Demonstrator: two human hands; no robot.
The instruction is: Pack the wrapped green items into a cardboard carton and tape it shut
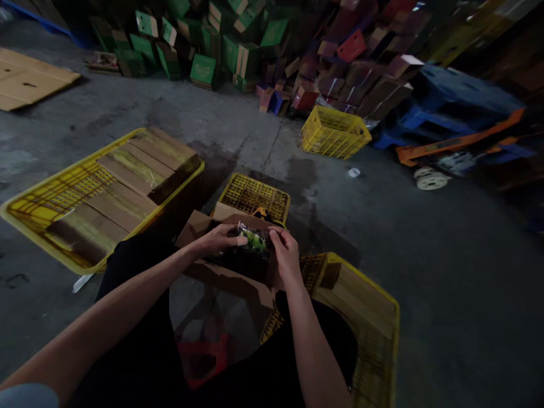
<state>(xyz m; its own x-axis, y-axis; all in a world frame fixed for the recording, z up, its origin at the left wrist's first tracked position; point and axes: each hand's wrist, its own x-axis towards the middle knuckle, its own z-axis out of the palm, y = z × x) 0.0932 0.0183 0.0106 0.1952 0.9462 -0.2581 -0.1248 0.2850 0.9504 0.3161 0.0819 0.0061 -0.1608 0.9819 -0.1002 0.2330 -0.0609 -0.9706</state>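
Note:
Between my two hands is a small clear plastic packet with green contents [254,239], held over an open cardboard box [238,282]. My left hand [221,238] grips the packet's left end, thumb on top. At its right end, my right hand [285,246] pinches the plastic between thumb and fingers. The box stands in front of my knees with its flaps spread. Its inside is dark, so the contents cannot be made out. Just behind it is a yellow plastic crate [260,192], partly hidden by the box.
A large yellow crate [63,184] with taped cartons [136,164] lies to the left. Another yellow crate [397,317] with cardboard is at my right. Farther off are a small yellow crate [335,133], a pallet jack [463,139], blue pallets [471,90] and heaped green boxes [204,69].

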